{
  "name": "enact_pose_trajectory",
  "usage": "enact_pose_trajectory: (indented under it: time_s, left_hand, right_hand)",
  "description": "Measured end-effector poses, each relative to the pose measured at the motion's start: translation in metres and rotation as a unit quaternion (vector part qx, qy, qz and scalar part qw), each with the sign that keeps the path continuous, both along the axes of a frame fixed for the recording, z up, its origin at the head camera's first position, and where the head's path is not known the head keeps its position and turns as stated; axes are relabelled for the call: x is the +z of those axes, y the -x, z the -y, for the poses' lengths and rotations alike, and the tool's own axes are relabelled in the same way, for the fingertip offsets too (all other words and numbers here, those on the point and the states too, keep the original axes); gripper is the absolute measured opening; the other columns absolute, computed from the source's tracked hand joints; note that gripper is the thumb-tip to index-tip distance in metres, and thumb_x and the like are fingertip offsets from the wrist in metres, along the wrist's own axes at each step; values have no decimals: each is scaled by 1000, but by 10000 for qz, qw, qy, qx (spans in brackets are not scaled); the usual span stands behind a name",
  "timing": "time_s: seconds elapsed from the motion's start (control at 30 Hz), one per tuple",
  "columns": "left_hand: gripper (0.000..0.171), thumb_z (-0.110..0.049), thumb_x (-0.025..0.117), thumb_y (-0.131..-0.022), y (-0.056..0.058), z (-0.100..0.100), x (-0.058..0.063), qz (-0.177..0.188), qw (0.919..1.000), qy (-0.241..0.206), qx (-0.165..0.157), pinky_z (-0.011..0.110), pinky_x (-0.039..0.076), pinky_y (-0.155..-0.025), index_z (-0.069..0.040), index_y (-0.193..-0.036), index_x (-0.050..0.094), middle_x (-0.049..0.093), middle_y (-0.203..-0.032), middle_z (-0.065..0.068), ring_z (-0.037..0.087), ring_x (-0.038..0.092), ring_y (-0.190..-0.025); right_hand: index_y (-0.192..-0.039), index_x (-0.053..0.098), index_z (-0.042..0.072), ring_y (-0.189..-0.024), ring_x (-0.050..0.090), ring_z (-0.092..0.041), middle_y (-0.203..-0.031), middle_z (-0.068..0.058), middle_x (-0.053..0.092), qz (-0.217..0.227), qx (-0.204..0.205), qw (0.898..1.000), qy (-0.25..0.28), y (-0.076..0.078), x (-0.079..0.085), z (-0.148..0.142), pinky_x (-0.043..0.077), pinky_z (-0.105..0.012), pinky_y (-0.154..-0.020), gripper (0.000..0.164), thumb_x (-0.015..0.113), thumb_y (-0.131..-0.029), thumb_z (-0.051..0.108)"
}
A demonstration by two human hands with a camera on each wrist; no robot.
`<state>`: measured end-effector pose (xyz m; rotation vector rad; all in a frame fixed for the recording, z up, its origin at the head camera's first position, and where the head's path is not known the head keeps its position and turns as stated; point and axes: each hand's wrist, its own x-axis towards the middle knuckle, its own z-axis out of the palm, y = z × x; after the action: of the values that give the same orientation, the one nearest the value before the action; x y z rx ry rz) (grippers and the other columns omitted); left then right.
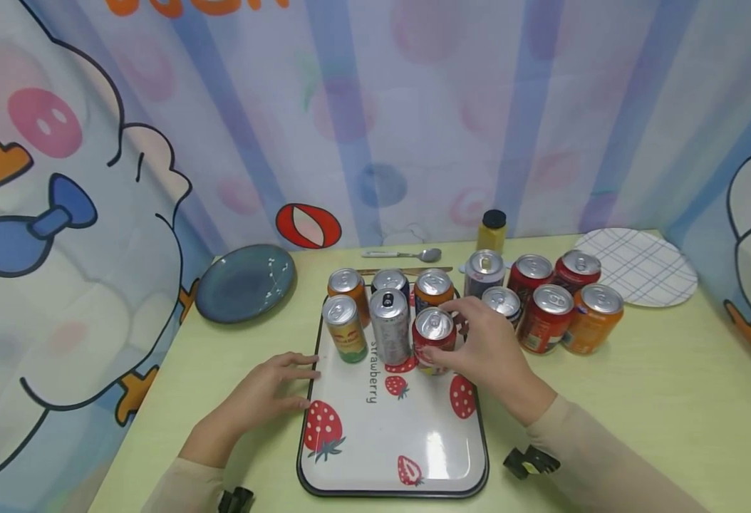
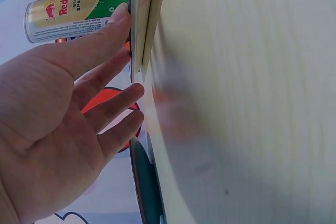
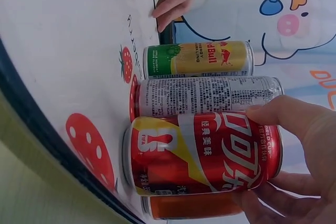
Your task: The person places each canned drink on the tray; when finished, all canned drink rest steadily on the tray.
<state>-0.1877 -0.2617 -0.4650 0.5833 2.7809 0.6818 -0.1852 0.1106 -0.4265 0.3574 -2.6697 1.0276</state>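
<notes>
My right hand (image 1: 487, 349) grips a red Coca-Cola can (image 3: 202, 153) near its top, thumb on one side and fingers on the other. The can stands upright at the right end of the front row on a white strawberry tray (image 1: 375, 442). Beside it are a tall silver can (image 1: 390, 331) and a yellow-green Red Bull can (image 3: 199, 57). Behind them stand two orange cans (image 1: 348, 285) and a dark one (image 1: 390, 280). At the tray's left edge my left hand (image 1: 266, 392) holds nothing, its fingers spread and fingertips right at the rim (image 2: 131, 35).
Right of the tray stand several more cans (image 1: 545, 317), red, orange and silver. Behind them are a black-capped yellow bottle (image 1: 492, 231) and a checked white placemat (image 1: 645, 267). A dark teal plate (image 1: 245, 285) lies back left; a spoon (image 1: 430, 254) and chopsticks (image 1: 407, 271) lie behind the tray.
</notes>
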Motion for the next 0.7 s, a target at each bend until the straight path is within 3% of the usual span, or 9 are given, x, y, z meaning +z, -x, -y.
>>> enact_pose_trajectory:
  time_s: [0.27, 0.37, 0.53, 0.7]
  left_hand:
    - [44, -22, 86, -85, -1, -2, 1, 12, 10000, -6, 28, 60, 41, -118, -20, -128, 75, 59, -150, 0, 35, 51, -142]
    - [45, -23, 86, -85, 0, -2, 2, 21, 10000, 8, 32, 60, 41, -118, -20, -128, 75, 59, -151, 0, 34, 51, -142]
    - [45, -23, 86, -85, 0, -3, 2, 0, 10000, 62, -5, 60, 42, -117, -19, -128, 75, 59, -150, 1, 35, 51, -141]
    - [45, -25, 86, -84, 0, -2, 3, 24, 10000, 86, 22, 61, 41, -117, -19, -127, 75, 60, -150, 1, 36, 50, -142]
  right_hand:
    - [-132, 64, 5, -114, 67, -33, -135, -16, 64, 345, 50, 9993, -149, -1, 3, -3, 62, -48, -91, 66, 92, -77, 28]
    - [-134, 64, 7, -114, 68, -35, -138, -15, 62, 292, 69, 9994, -160, -6, 7, -10, 61, -50, -91, 67, 92, -78, 31]
    - [-127, 68, 6, -119, 63, -34, -133, -12, 65, -522, 25, 9985, -137, -15, 8, -36, 57, -53, -96, 59, 93, -77, 23]
    - [-119, 71, 1, -119, 57, -37, -128, -16, 65, -1368, -337, 9898, -201, -14, 8, -80, 51, -55, -94, 52, 94, -73, 10]
